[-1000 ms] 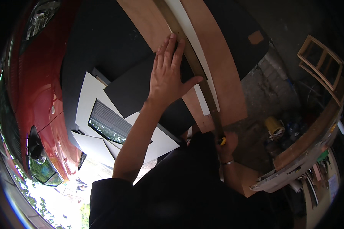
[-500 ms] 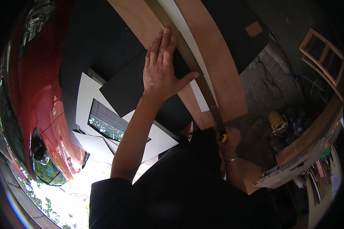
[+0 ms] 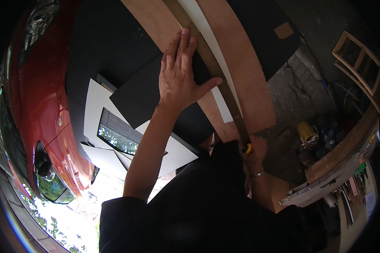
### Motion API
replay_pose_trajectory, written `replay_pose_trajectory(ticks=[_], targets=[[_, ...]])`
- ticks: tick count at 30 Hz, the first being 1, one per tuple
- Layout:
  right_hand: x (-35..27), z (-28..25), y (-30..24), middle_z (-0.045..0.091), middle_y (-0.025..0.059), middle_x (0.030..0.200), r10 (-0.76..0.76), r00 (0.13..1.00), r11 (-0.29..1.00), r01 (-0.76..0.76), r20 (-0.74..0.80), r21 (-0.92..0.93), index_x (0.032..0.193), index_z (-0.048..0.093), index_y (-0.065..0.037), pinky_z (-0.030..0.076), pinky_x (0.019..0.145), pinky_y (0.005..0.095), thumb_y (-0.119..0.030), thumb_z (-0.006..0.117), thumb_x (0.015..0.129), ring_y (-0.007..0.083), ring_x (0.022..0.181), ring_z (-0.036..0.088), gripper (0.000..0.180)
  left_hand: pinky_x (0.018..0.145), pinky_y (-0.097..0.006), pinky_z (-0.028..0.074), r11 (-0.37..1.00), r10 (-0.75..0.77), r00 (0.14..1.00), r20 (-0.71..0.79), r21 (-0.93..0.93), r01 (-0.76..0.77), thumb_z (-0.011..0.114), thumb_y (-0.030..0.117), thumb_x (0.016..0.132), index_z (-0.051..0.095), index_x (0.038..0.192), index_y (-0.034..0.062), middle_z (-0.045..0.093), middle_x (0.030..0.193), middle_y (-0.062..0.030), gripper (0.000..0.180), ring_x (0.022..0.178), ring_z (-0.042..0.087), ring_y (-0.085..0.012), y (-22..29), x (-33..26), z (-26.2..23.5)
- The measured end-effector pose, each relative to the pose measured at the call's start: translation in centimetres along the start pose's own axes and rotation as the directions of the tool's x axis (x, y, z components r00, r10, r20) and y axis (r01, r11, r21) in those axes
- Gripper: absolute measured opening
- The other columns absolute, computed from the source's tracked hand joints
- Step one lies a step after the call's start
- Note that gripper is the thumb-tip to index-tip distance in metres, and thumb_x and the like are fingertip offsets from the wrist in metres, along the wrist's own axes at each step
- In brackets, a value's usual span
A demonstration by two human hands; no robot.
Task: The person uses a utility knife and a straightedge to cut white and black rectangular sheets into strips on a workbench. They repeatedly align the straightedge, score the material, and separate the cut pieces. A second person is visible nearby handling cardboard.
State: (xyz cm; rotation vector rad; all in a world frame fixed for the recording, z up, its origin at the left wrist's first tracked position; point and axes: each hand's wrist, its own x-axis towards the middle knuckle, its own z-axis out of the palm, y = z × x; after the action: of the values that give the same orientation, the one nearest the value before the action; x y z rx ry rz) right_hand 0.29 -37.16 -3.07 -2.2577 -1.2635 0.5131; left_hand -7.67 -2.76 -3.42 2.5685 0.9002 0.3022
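Filling the left side of the frame stands a red car (image 3: 50, 109); right of it, left of centre, lies a white panel (image 3: 93, 105), and a dark sheet (image 3: 133, 95) overlaps its upper part; near the upper middle the left hand (image 3: 177, 80) is open and flat, its thumb spread, the thumb tip resting on a long brown bar (image 3: 217, 69); this bar runs slantwise from the top middle down to the lower centre, over a white strip (image 3: 207, 36) and a reddish-brown board (image 3: 236, 55); at the bar's lower end the right hand (image 3: 257, 155) is closed around a small yellow object (image 3: 248, 148), whose kind I cannot tell; a small brown piece (image 3: 284, 30) lies in the upper right; farther right are a yellow container (image 3: 307, 133) and a wooden frame (image 3: 357, 65).
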Motion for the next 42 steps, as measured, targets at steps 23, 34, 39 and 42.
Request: replay_pose_trajectory(ticks=[23, 34, 39, 42], targets=[[0.0, 0.4, 0.4, 0.057, 0.0119, 0.076, -0.025, 0.999, 1.0, 0.026, -0.024, 0.015, 0.098, 0.062, 0.0, 0.04, 0.062, 0.0436, -0.016, 0.085, 0.078, 0.0316, 0.068, 0.056, 0.034, 0.12, -0.054, 0.032, 1.0, -0.005, 1.0, -0.008, -0.004, 0.005, 0.086, 0.065, 0.065, 0.034, 0.155, 0.0057, 0.028, 0.167, -0.0129, 0.119, 0.151, 0.031, -0.0369, 0.0, 0.0, 0.0], [0.0, 0.5, 0.6, 0.058, 0.0113, 0.076, -0.029, 0.999, 0.999, 0.029, -0.029, 0.02, 0.1, 0.064, 0.0, 0.04, 0.062, 0.0433, -0.016, 0.085, 0.078, 0.0312, 0.068, 0.056, 0.034, 0.12, -0.054, 0.031, 1.0, -0.005, 1.0, -0.007, -0.017, 0.004, 0.085, 0.065, 0.066, 0.035, 0.155, 0.0054, 0.03, 0.166, -0.0134, 0.118, 0.151, 0.03, -0.037, -0.1, -0.1, 0.0], [0.1, 0.5, 0.6, 0.057, 0.0112, 0.075, -0.022, 1.0, 1.0, 0.022, -0.02, 0.013, 0.099, 0.064, 0.0, 0.04, 0.062, 0.0434, -0.017, 0.085, 0.078, 0.0316, 0.068, 0.056, 0.034, 0.122, -0.054, 0.029, 0.999, -0.041, 0.998, 0.055, 0.026, 0.04, 0.083, 0.066, 0.068, 0.033, 0.155, 0.0047, 0.028, 0.166, -0.0135, 0.117, 0.152, 0.028, -0.0373, 0.5, 0.0, -0.6], [0.0, 0.1, 0.7, 0.059, 0.0133, 0.082, -0.007, 0.999, 0.999, 0.005, 0.045, 0.041, 0.105, 0.062, 0.001, 0.043, 0.067, 0.0437, -0.017, 0.084, 0.08, 0.0322, 0.075, 0.058, 0.037, 0.123, -0.053, 0.028, 0.995, -0.071, 0.991, 0.111, 0.073, 0.063, 0.08, 0.066, 0.071, 0.032, 0.155, 0.002, 0.026, 0.167, -0.0152, 0.116, 0.153, 0.027, -0.0373, 1.2, 0.3, -1.5]])
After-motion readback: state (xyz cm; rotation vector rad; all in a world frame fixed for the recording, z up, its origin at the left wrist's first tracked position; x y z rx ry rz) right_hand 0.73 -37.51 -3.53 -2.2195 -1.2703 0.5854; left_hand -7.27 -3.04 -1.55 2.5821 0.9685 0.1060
